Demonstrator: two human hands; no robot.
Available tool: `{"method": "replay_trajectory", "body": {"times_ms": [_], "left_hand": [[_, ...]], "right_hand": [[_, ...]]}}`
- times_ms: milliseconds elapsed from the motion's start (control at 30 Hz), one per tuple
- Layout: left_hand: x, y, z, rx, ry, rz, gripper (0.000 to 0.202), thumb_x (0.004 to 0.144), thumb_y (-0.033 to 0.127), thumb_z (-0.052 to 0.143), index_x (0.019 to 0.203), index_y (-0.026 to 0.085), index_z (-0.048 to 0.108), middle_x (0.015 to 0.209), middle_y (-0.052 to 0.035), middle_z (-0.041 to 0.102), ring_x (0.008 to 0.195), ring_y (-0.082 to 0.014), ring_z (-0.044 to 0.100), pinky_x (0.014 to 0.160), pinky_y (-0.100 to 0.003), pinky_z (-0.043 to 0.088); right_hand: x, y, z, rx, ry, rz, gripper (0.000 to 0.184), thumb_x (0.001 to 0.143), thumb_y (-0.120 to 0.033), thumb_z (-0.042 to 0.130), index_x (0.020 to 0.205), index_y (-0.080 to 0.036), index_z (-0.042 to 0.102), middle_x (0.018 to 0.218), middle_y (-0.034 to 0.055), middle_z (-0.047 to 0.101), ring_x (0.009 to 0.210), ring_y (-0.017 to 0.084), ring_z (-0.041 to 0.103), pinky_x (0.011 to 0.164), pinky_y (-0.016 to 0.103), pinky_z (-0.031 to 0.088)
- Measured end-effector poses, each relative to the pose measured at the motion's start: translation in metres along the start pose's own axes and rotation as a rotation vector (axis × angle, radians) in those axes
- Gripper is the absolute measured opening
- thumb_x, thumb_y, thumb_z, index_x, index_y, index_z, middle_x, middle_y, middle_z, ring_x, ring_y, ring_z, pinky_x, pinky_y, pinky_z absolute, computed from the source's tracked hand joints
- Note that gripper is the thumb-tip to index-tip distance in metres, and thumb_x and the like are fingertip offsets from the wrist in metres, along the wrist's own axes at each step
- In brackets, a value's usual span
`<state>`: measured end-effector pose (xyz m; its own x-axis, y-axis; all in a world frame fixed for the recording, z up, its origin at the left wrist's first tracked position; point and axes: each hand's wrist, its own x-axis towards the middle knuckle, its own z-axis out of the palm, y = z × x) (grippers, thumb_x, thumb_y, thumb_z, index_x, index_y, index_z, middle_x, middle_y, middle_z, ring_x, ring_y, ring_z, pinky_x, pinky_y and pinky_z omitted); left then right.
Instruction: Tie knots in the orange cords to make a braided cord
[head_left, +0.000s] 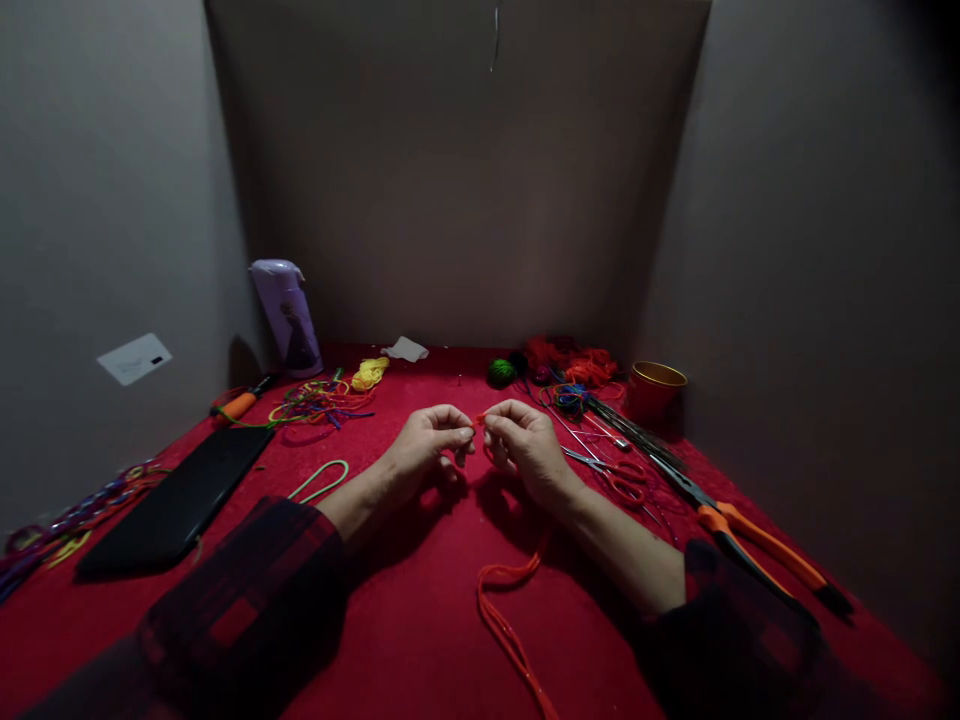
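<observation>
My left hand (435,440) and my right hand (525,445) meet fingertip to fingertip above the red cloth, almost touching. Between the right thumb and forefinger shows a bit of orange-red yarn (481,420). My left thumb and forefinger are pinched together; what lies between them is too small to make out. Long strands of orange-red yarn (501,625) trail over the cloth toward the front edge, their upper end passing out of sight near my right wrist.
Right: red-handled scissors (626,480), orange-handled pliers (750,540), a red cup (652,392), tangled red yarn (589,362) and a green ball (502,373). Left: a black flat case (180,500), purple bottle (289,315), yellow yarn (370,374), colored cords (319,402). Grey walls enclose three sides.
</observation>
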<state>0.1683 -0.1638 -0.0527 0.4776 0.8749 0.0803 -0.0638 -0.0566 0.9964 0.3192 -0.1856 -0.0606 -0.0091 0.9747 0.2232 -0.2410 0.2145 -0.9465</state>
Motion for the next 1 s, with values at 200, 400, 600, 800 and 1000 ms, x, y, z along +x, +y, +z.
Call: {"method": "replay_trajectory", "body": {"times_ms": [200, 400, 600, 800, 1000], "left_hand": [[-0.002, 0.009, 0.005, -0.031, 0.029, 0.022, 0.019, 0.068, 0.022, 0.062, 0.084, 0.015, 0.054, 0.072, -0.0022, 0.059, 0.052, -0.0105, 0.054, 0.039, -0.02, 0.045], [-0.002, 0.009, 0.008, 0.106, 0.109, 0.01, 0.035, 0.073, 0.048, 0.06, 0.071, 0.013, 0.053, 0.066, -0.0018, 0.056, 0.044, -0.0075, 0.05, 0.034, -0.018, 0.04], [-0.001, 0.004, 0.005, 0.084, 0.055, 0.017, 0.03, 0.068, 0.039, 0.067, 0.072, 0.012, 0.055, 0.061, 0.0001, 0.055, 0.041, -0.0064, 0.047, 0.034, -0.018, 0.042], [-0.001, 0.007, 0.006, 0.081, 0.058, 0.029, 0.024, 0.066, 0.031, 0.067, 0.077, 0.013, 0.056, 0.064, -0.0009, 0.058, 0.045, -0.008, 0.05, 0.036, -0.018, 0.043], [-0.002, 0.006, 0.005, 0.106, 0.043, 0.058, 0.02, 0.068, 0.028, 0.064, 0.077, 0.013, 0.055, 0.066, -0.0008, 0.057, 0.049, -0.0092, 0.051, 0.037, -0.019, 0.044]], "right_hand": [[0.001, 0.007, -0.001, -0.263, 0.0, -0.178, 0.013, 0.074, -0.029, 0.055, 0.069, -0.017, 0.052, 0.05, -0.0042, 0.051, 0.039, 0.007, 0.039, 0.039, 0.019, 0.03], [-0.003, 0.008, -0.004, -0.691, 0.025, -0.458, 0.014, 0.08, -0.023, 0.049, 0.069, -0.018, 0.055, 0.057, -0.0021, 0.053, 0.049, 0.009, 0.044, 0.049, 0.022, 0.033], [-0.004, 0.006, -0.003, -0.695, 0.041, -0.456, 0.012, 0.08, -0.022, 0.049, 0.07, -0.018, 0.055, 0.058, -0.0016, 0.054, 0.05, 0.01, 0.044, 0.048, 0.022, 0.033], [0.003, 0.01, -0.004, -0.373, 0.026, -0.252, 0.013, 0.077, -0.028, 0.051, 0.07, -0.018, 0.053, 0.054, -0.0023, 0.054, 0.043, 0.008, 0.043, 0.042, 0.02, 0.034], [0.0, 0.003, 0.001, -0.124, 0.032, -0.067, 0.014, 0.071, -0.029, 0.056, 0.07, -0.017, 0.051, 0.05, -0.0042, 0.053, 0.034, 0.005, 0.037, 0.033, 0.017, 0.026]]}}
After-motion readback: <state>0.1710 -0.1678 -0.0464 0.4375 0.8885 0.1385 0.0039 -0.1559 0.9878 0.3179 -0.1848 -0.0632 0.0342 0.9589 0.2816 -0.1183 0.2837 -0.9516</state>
